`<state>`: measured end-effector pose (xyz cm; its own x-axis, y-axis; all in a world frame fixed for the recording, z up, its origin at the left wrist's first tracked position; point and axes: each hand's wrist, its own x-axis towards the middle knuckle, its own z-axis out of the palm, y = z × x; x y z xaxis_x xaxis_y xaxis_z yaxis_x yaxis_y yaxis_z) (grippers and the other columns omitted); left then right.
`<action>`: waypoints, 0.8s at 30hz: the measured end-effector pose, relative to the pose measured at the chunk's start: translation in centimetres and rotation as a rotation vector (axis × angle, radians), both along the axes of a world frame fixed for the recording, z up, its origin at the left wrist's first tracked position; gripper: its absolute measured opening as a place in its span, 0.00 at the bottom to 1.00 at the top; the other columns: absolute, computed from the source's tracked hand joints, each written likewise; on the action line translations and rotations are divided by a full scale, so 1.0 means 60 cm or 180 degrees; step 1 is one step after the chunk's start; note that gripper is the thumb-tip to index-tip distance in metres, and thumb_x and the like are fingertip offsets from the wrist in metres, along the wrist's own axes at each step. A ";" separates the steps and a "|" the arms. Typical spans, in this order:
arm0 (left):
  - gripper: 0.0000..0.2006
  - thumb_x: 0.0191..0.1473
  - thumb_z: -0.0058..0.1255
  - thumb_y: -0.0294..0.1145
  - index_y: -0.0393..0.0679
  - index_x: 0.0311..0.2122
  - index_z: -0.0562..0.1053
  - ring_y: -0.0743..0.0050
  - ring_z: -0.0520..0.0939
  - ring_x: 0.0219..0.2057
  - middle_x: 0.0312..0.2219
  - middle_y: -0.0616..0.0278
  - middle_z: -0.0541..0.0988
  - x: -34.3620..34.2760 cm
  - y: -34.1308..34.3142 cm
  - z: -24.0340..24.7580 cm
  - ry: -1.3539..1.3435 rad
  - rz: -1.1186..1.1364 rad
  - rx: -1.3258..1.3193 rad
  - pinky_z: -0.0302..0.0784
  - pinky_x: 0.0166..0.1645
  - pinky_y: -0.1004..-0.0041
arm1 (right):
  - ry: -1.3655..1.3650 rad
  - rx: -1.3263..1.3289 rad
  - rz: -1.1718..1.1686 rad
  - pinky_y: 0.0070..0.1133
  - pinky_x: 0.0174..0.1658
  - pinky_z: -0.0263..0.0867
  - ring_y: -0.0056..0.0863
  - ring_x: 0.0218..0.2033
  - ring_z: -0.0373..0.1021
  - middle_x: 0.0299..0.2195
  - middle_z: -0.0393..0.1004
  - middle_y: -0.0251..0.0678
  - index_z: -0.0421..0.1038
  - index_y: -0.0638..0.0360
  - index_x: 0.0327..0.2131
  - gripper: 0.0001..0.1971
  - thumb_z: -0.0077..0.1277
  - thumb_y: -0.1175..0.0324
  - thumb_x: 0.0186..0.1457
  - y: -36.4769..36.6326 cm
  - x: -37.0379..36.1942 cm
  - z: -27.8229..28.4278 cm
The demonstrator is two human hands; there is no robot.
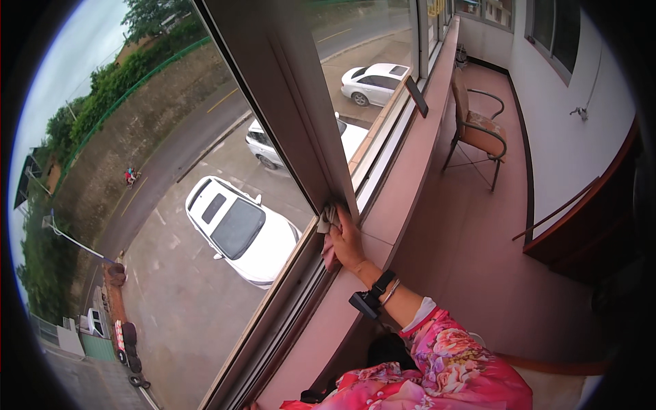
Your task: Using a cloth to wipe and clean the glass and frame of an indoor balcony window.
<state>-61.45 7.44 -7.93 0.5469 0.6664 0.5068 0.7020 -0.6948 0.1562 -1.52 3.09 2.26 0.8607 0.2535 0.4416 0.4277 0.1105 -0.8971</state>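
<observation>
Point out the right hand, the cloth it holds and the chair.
Right hand (348, 246): head view, back of the hand.
Cloth (329, 252): head view, its pink lower part.
Chair (484, 121): head view, its seat.

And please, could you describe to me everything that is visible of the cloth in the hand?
The cloth looks like soft, thin fabric, crumpled into a small bundle, greyish at its upper part, with a pinkish part below. The right hand grips it, hiding some of it, so its full shape cannot be told. It sits at the foot of the grey window upright, apparently against it, beside the pink ledge. Whether it is wet is unclear.
</observation>
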 end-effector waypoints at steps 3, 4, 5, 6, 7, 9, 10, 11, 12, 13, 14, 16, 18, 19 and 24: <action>0.17 0.50 0.44 0.25 0.36 0.46 0.70 0.36 0.75 0.35 0.37 0.37 0.73 -0.152 0.028 -0.127 0.0512 0.0003 0.0376 0.73 0.38 0.55 | 0.0401 -0.0005 0.0238 0.21 0.46 0.65 0.31 0.44 0.68 0.47 0.68 0.46 0.57 0.59 0.57 0.23 0.41 0.78 0.56 0.025 -0.015 0.029; 0.17 0.50 0.44 0.25 0.36 0.46 0.70 0.36 0.75 0.35 0.37 0.37 0.73 -0.188 0.068 -0.140 0.1841 -0.0259 0.0847 0.73 0.38 0.55 | 0.0547 0.0063 0.0547 0.21 0.45 0.65 0.31 0.44 0.69 0.46 0.69 0.47 0.57 0.60 0.56 0.23 0.41 0.77 0.56 0.043 -0.043 0.067; 0.17 0.50 0.44 0.25 0.37 0.46 0.70 0.37 0.75 0.35 0.37 0.37 0.73 -0.154 0.030 -0.152 0.0452 0.0058 0.0344 0.73 0.38 0.55 | 0.0637 -0.0013 0.0535 0.21 0.44 0.66 0.31 0.43 0.69 0.45 0.69 0.48 0.58 0.61 0.56 0.23 0.42 0.76 0.56 0.014 -0.023 0.081; 0.17 0.50 0.44 0.25 0.37 0.46 0.70 0.37 0.75 0.34 0.37 0.38 0.73 -0.048 0.022 -0.090 0.0244 -0.0041 0.0182 0.73 0.38 0.55 | 0.0600 -0.0081 0.0369 0.21 0.44 0.66 0.31 0.43 0.69 0.45 0.69 0.48 0.58 0.61 0.56 0.23 0.42 0.76 0.56 -0.010 0.001 0.087; 0.17 0.49 0.45 0.25 0.38 0.47 0.70 0.37 0.75 0.34 0.36 0.38 0.73 0.019 0.006 -0.008 0.0217 -0.0034 0.0124 0.73 0.38 0.55 | 0.0554 0.0123 0.0549 0.21 0.42 0.66 0.32 0.42 0.70 0.45 0.69 0.49 0.58 0.62 0.56 0.22 0.42 0.76 0.56 -0.007 0.005 0.108; 0.17 0.49 0.45 0.25 0.39 0.47 0.70 0.37 0.75 0.34 0.36 0.38 0.73 0.079 -0.011 0.091 0.0190 0.0021 0.0159 0.73 0.37 0.55 | 0.0375 0.0472 0.0878 0.22 0.43 0.66 0.36 0.43 0.69 0.47 0.67 0.51 0.58 0.64 0.55 0.22 0.43 0.76 0.56 0.014 -0.005 0.179; 0.17 0.49 0.45 0.25 0.39 0.47 0.70 0.37 0.75 0.34 0.36 0.39 0.73 0.092 -0.017 0.116 0.0178 0.0001 0.0234 0.73 0.37 0.55 | 0.0245 0.0592 0.0978 0.25 0.46 0.65 0.40 0.45 0.68 0.48 0.66 0.52 0.57 0.64 0.55 0.22 0.43 0.75 0.56 0.023 -0.008 0.222; 0.17 0.49 0.45 0.25 0.39 0.47 0.70 0.37 0.75 0.34 0.36 0.39 0.73 0.073 -0.012 0.100 0.0185 -0.0007 0.0247 0.73 0.37 0.55 | -0.0342 0.0471 0.0777 0.21 0.35 0.66 0.27 0.33 0.65 0.35 0.65 0.41 0.54 0.61 0.57 0.23 0.42 0.74 0.58 0.027 0.004 0.268; 0.17 0.49 0.45 0.25 0.40 0.47 0.70 0.38 0.75 0.34 0.36 0.39 0.73 0.045 -0.006 0.068 0.0091 -0.0004 0.0306 0.73 0.37 0.55 | -0.0914 0.0347 0.0594 0.17 0.25 0.66 0.14 0.20 0.63 0.23 0.63 0.30 0.50 0.59 0.59 0.25 0.42 0.73 0.59 0.034 0.009 0.302; 0.17 0.49 0.45 0.25 0.40 0.47 0.70 0.39 0.75 0.34 0.36 0.40 0.73 0.043 -0.002 0.060 -0.0011 -0.0027 0.0348 0.73 0.37 0.54 | -0.0856 0.0305 0.0531 0.20 0.28 0.67 0.19 0.21 0.65 0.31 0.69 0.38 0.51 0.60 0.59 0.27 0.46 0.74 0.57 0.036 0.005 0.320; 0.17 0.49 0.45 0.25 0.40 0.47 0.70 0.39 0.75 0.34 0.36 0.40 0.73 0.035 -0.002 0.057 0.0004 -0.0037 0.0338 0.73 0.37 0.54 | -0.0840 0.0295 0.0523 0.20 0.28 0.67 0.19 0.21 0.65 0.31 0.69 0.38 0.51 0.60 0.59 0.27 0.46 0.74 0.57 0.042 0.006 0.312; 0.17 0.49 0.45 0.27 0.41 0.47 0.70 0.39 0.75 0.36 0.37 0.40 0.73 0.081 -0.015 0.105 0.0156 -0.0036 0.0161 0.72 0.39 0.53 | -0.2153 0.0244 -0.0662 0.26 0.38 0.68 0.34 0.31 0.70 0.44 0.67 0.48 0.52 0.61 0.58 0.30 0.50 0.77 0.52 0.040 0.022 0.293; 0.18 0.49 0.46 0.27 0.41 0.47 0.70 0.39 0.75 0.36 0.37 0.41 0.73 0.090 -0.022 0.126 0.0203 0.0007 0.0124 0.72 0.39 0.53 | -0.1357 0.0193 0.0016 0.30 0.49 0.63 0.47 0.46 0.66 0.52 0.61 0.53 0.52 0.61 0.58 0.32 0.51 0.80 0.48 0.036 0.003 0.258; 0.18 0.49 0.46 0.27 0.41 0.47 0.70 0.39 0.75 0.37 0.37 0.41 0.73 0.098 -0.022 0.129 0.0202 0.0017 0.0122 0.72 0.39 0.53 | -0.1388 0.0102 -0.0057 0.33 0.53 0.58 0.49 0.50 0.61 0.53 0.60 0.52 0.52 0.62 0.58 0.32 0.50 0.80 0.47 0.040 0.005 0.226; 0.18 0.48 0.46 0.27 0.41 0.48 0.70 0.39 0.74 0.37 0.38 0.41 0.73 0.106 -0.024 0.133 0.0239 0.0126 0.0173 0.72 0.40 0.52 | -0.0795 -0.0377 -0.0091 0.34 0.57 0.55 0.51 0.55 0.56 0.54 0.58 0.52 0.51 0.61 0.58 0.31 0.44 0.82 0.48 0.023 -0.020 0.020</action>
<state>-55.09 5.99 0.02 0.5584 0.6611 0.5012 0.7375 -0.6722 0.0649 -2.70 4.49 3.47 0.7364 0.2931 0.6098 0.6388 -0.0043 -0.7694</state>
